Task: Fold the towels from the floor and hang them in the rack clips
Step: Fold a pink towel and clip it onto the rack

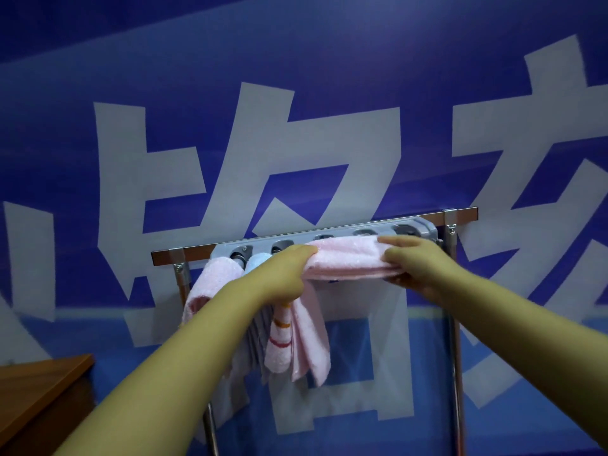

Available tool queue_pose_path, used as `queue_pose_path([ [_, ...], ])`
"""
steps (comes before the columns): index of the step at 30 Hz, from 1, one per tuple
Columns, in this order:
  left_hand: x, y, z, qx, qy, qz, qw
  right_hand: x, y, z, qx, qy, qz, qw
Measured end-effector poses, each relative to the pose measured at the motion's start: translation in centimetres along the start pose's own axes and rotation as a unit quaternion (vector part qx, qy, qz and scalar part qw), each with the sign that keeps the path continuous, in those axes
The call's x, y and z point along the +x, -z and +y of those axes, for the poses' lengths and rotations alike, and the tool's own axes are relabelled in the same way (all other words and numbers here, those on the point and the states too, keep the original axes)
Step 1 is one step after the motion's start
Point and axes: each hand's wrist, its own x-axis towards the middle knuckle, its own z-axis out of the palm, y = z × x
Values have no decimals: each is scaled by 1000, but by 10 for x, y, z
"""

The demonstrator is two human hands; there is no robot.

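Observation:
A folded pink towel (348, 258) is stretched level between my two hands, just in front of the grey clip rack (424, 227). My left hand (289, 274) grips its left end, from which a striped pink tail (309, 343) hangs down. My right hand (411, 261) grips its right end. The rack's round clips show above the towel. At the rack's left end another pink towel (210, 281) hangs from a clip, with a light blue towel (258, 260) beside it, partly hidden by my left arm.
The rack is fixed to a brown bar (460, 213) on a metal stand with chrome legs (457, 357). A blue wall with large white characters (296, 93) stands right behind. A wooden tabletop corner (39, 383) sits at lower left.

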Motion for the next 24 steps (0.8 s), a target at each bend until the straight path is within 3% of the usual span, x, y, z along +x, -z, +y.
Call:
queue_pose_path([
  [13,7,19,9,13,-15,-61,998,-26,-40,105,278,-149,-18,949],
  [20,8,1,8,-41,-20,-47,998,-34,-42,133,289,-174,-18,941],
  [24,4,5,16,-180,27,-50,982,-28,-61,136,211,-188,-52,958],
])
